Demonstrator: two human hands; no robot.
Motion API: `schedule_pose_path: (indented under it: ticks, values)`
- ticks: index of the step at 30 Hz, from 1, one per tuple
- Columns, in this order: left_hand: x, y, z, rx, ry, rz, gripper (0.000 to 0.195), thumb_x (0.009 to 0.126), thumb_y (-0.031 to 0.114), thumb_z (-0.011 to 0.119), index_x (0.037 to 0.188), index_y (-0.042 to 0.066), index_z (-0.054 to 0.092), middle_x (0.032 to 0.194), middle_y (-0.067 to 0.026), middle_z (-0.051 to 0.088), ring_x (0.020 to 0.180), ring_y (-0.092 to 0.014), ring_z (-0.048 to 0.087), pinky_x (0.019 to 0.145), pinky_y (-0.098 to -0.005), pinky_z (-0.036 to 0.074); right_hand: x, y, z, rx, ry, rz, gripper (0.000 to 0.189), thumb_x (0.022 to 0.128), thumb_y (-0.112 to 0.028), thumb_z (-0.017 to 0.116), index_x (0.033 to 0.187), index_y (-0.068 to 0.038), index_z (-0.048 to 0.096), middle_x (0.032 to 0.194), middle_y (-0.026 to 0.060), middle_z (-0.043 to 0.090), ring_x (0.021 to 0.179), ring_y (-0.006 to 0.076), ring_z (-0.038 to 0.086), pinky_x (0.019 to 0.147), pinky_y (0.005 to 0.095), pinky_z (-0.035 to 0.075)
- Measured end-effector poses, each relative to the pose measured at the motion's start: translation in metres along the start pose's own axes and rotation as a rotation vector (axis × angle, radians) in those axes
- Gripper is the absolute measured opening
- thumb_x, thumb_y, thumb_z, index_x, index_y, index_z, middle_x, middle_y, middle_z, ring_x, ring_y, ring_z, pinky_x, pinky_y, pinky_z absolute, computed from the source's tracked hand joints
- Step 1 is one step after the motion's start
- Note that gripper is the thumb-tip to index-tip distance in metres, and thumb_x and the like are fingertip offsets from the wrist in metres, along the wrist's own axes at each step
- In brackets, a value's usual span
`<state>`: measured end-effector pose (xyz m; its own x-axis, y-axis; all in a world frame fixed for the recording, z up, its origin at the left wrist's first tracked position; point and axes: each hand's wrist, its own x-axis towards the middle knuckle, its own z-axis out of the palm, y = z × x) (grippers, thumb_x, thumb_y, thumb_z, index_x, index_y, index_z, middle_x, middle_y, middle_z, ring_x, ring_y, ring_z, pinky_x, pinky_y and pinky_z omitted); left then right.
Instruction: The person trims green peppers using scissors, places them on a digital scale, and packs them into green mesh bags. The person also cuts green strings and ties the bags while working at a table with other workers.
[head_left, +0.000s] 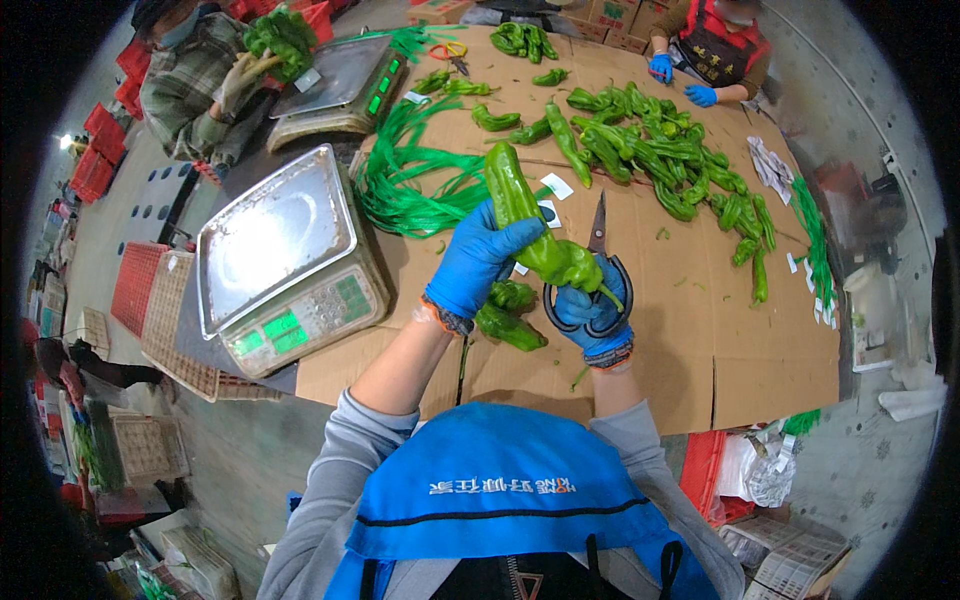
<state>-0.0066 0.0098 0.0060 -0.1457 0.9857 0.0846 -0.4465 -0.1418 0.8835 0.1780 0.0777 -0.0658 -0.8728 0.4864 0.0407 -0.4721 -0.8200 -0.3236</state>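
My left hand, in a blue glove, grips a long green pepper above the cardboard-covered table. A second pepper shows below my fingers, its stem pointing down to the right; whether the left hand alone bears it is not clear. My right hand, gloved too, has black-handled scissors around its fingers, blades pointing away from me. That hand is close to the stem. Beneath my left wrist, a few green peppers lie on the cardboard.
A digital scale stands at left, another scale behind it. Green ties spread beside them. A pepper heap lies at the far right. Two co-workers stand across and left; one holds bundled greens. Orange-handled scissors lie far back.
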Motion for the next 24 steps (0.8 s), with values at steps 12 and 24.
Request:
schedule_pose_path:
  ticks: [12, 24]
  values:
    - [-0.023, 0.014, -0.029, -0.081, -0.28, -0.54, 0.06, 0.095, 0.047, 0.042, 0.13, -0.001, 0.048, 0.103, -0.0171, 0.066, 0.088, -0.021, 0.066, 0.062, -0.0299, 0.055, -0.016, -0.047, 0.044, -1.032, 0.149, -0.152, 0.028, 0.077, -0.005, 0.068, 0.103, -0.001, 0.056, 0.105, 0.0094, 0.061, 0.097, 0.0182, 0.057, 0.088, 0.0311, 0.045]
    - [-0.034, 0.017, -0.007, -0.021, -0.228, -0.148, 0.077, 0.077, 0.002, 0.067, 0.145, 0.012, 0.032, 0.13, -0.0089, 0.05, 0.112, -0.016, 0.051, 0.094, -0.031, 0.044, -0.009, -0.051, 0.025, -1.257, 0.7, -0.325, 0.015, 0.085, -0.007, 0.063, 0.097, -0.003, 0.055, 0.082, 0.0038, 0.058, 0.071, 0.0085, 0.052, 0.057, 0.0215, 0.041]
